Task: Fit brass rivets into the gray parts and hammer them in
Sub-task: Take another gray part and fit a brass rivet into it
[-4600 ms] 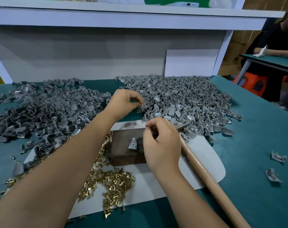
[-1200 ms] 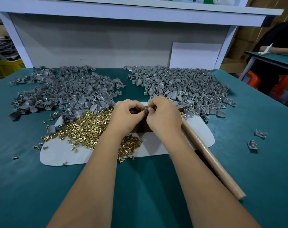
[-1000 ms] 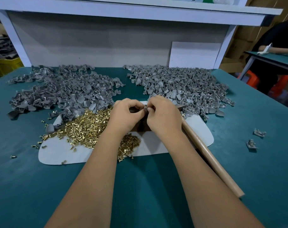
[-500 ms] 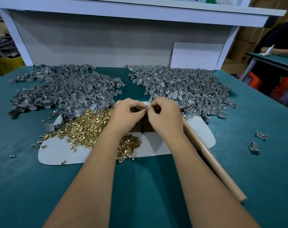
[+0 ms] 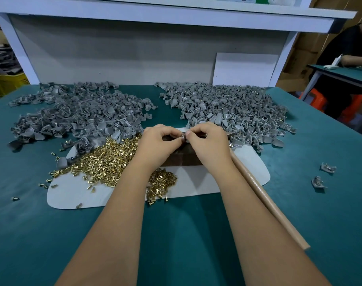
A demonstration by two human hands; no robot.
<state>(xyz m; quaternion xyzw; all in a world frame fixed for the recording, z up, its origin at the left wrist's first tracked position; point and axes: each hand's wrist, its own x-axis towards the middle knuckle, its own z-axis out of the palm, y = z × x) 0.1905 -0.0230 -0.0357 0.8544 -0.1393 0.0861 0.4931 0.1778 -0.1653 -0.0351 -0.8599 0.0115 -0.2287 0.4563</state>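
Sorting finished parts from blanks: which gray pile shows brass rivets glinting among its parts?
The right pile, behind the right hand; the left pile looks plain gray.

Light is even and soft, from above, fairly dim at the corners. The arms cast faint shadows on the table (image 5: 41, 234). The wide lens bows the shelf (image 5: 176, 12) and the table edges. Focus is sharp centrally, softer at the edges.

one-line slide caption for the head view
Both hands pinch a small gray part over a dark block, between brass rivets and hammer handle.
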